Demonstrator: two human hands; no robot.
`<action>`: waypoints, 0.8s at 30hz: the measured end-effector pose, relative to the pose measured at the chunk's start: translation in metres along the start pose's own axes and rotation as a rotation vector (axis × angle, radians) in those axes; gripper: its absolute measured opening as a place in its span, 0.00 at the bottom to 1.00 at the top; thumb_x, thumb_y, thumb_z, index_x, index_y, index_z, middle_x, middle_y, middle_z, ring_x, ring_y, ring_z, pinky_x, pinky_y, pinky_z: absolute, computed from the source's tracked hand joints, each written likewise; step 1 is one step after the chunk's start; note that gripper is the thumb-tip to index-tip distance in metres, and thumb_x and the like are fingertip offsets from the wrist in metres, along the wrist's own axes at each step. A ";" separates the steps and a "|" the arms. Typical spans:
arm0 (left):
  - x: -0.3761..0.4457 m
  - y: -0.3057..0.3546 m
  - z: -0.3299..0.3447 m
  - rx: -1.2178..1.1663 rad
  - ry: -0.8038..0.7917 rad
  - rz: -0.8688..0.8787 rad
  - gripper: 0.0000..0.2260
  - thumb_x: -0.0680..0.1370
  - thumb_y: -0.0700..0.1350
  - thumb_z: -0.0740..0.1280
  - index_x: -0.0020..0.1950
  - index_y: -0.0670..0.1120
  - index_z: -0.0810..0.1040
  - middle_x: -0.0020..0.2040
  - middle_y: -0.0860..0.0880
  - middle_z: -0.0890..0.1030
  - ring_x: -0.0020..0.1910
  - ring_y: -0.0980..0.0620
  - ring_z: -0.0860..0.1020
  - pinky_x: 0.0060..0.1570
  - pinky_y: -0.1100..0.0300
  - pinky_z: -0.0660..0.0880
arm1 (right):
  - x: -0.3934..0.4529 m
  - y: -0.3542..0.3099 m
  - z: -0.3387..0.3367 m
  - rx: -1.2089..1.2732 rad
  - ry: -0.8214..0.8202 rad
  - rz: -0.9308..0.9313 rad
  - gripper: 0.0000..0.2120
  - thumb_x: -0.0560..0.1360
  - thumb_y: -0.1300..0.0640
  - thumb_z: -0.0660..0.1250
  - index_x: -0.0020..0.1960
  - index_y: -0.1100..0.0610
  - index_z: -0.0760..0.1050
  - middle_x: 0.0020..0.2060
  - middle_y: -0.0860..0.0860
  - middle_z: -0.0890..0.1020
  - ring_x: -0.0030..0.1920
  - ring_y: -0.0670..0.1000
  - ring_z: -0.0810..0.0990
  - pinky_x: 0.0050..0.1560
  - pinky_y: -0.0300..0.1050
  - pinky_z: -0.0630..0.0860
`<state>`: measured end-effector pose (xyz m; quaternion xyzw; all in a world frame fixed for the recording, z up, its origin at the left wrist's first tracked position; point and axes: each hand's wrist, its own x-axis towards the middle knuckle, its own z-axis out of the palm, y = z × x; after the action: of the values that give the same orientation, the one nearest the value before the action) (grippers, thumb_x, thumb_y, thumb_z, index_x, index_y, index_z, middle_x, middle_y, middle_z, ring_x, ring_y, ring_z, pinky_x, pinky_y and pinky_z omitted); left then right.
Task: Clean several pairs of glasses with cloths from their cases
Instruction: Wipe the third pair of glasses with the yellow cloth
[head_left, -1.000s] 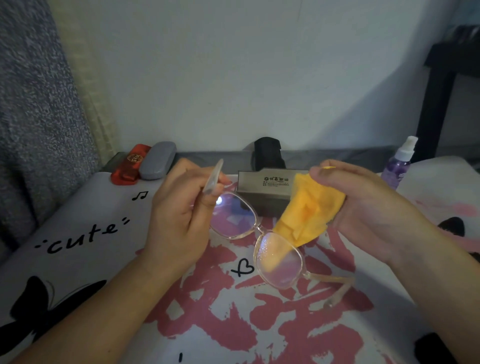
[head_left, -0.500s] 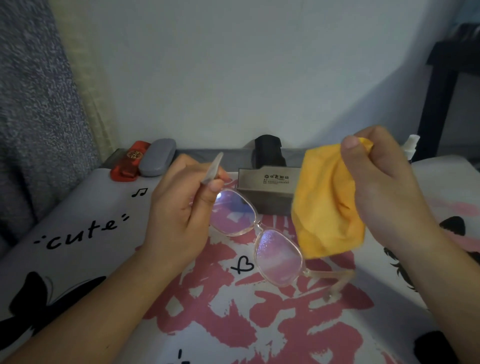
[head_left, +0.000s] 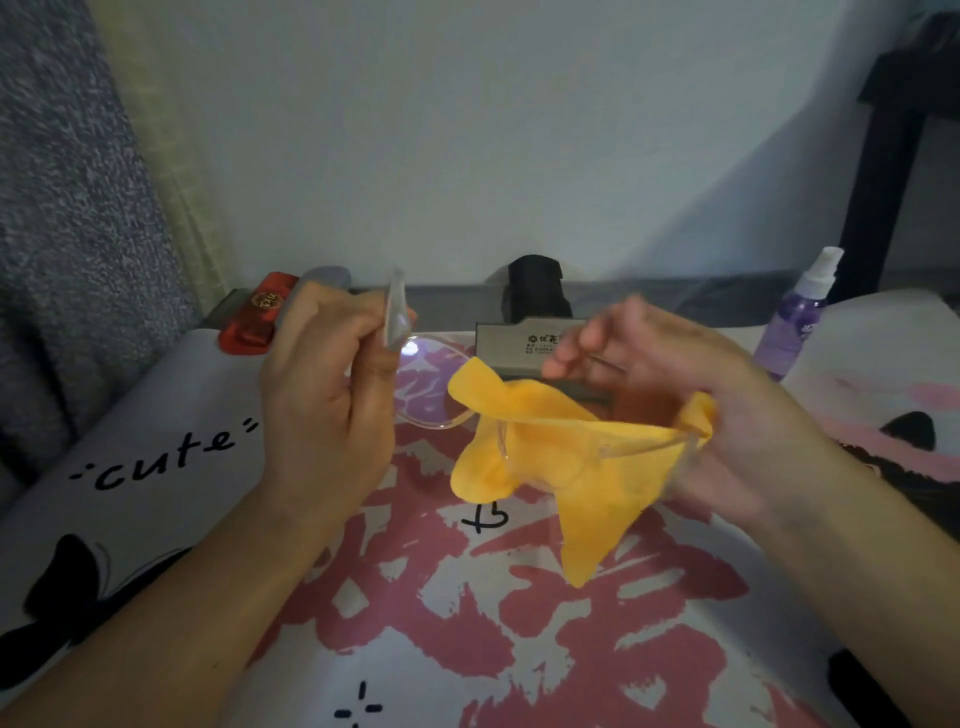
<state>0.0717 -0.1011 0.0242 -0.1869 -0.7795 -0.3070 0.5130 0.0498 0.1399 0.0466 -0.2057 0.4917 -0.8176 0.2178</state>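
Observation:
I hold a pair of clear-framed glasses (head_left: 426, 400) up over the printed surface. My left hand (head_left: 327, 400) pinches the frame's left end by its folded temple, which sticks up between thumb and fingers. A yellow cloth (head_left: 566, 467) is draped over the glasses' right lens, and my right hand (head_left: 691, 395) grips that cloth-covered end. The right lens is hidden under the cloth; the left lens shows a bright glint.
Along the back edge lie a red case (head_left: 254, 317), a grey case (head_left: 327, 278) partly behind my left hand, a black case (head_left: 535, 288) and a grey open box (head_left: 519, 345). A purple spray bottle (head_left: 797, 317) stands at the right. A dark furniture leg (head_left: 878, 171) rises beyond.
My right hand came back down from its raised position and laid the yellow cloth over the right lens. The glasses tilted flatter; my left hand kept its hold.

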 end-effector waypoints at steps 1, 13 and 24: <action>0.000 0.001 -0.001 0.013 0.001 0.030 0.12 0.83 0.37 0.60 0.44 0.35 0.79 0.41 0.39 0.77 0.43 0.44 0.74 0.47 0.61 0.71 | 0.002 0.002 0.000 -0.033 0.070 0.000 0.05 0.76 0.58 0.67 0.46 0.59 0.80 0.45 0.57 0.82 0.52 0.57 0.84 0.49 0.49 0.83; -0.004 0.010 0.000 -0.021 -0.019 0.157 0.08 0.85 0.43 0.59 0.53 0.42 0.76 0.42 0.38 0.75 0.41 0.46 0.74 0.44 0.59 0.72 | -0.007 0.003 0.018 -0.674 0.024 0.327 0.08 0.77 0.54 0.70 0.41 0.53 0.83 0.34 0.50 0.86 0.32 0.45 0.83 0.34 0.35 0.77; -0.004 0.010 0.001 -0.006 -0.077 0.101 0.11 0.83 0.39 0.60 0.50 0.36 0.81 0.42 0.39 0.76 0.43 0.48 0.74 0.45 0.62 0.72 | -0.006 0.012 0.017 -0.778 -0.033 0.273 0.09 0.81 0.57 0.66 0.45 0.56 0.83 0.40 0.54 0.87 0.39 0.50 0.84 0.45 0.46 0.81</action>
<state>0.0787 -0.0928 0.0229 -0.2393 -0.7873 -0.2758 0.4968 0.0661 0.1265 0.0420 -0.2184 0.7832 -0.5312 0.2381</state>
